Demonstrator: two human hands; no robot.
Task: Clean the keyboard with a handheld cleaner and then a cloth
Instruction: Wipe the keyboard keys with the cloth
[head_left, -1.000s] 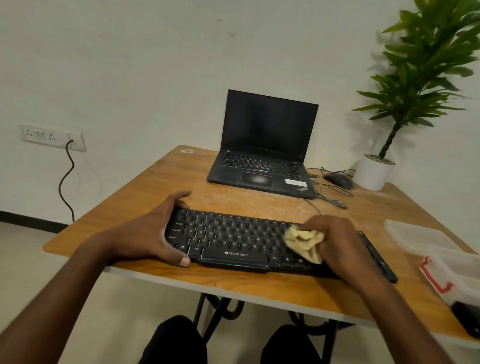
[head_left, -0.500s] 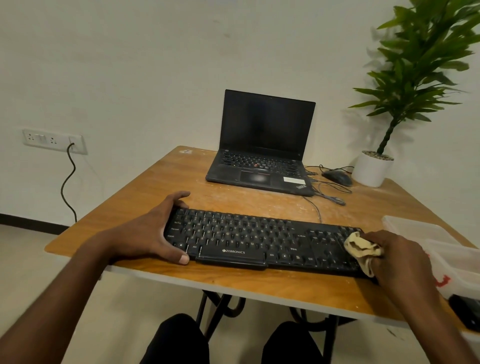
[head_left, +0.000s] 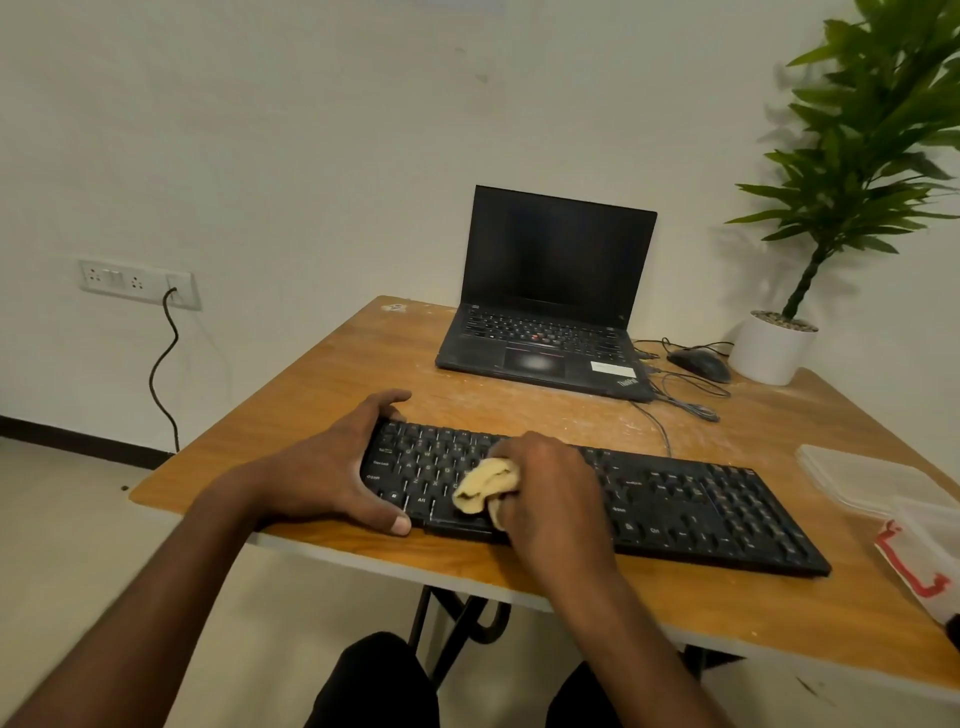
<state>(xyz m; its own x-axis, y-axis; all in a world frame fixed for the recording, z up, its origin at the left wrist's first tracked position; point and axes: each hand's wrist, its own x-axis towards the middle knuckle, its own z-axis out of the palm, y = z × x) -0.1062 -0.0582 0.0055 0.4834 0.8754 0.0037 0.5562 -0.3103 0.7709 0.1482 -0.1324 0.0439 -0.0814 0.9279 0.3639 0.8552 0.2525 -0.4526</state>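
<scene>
Black full-size keyboard (head_left: 675, 499) lies lower centre on wooden table (head_left: 332, 374), cable at rear. Left hand (head_left: 332, 467) clamps its left end. Right hand (head_left: 550, 493) grips bunched yellow cloth (head_left: 483, 486), pressed on left-centre keys.

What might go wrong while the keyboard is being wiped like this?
The keyboard lies close to the table front edge; a hard push from the right hand with the cloth might slide it off, though the left hand braces it. Its cable might also snag on the mouse wires.
</scene>
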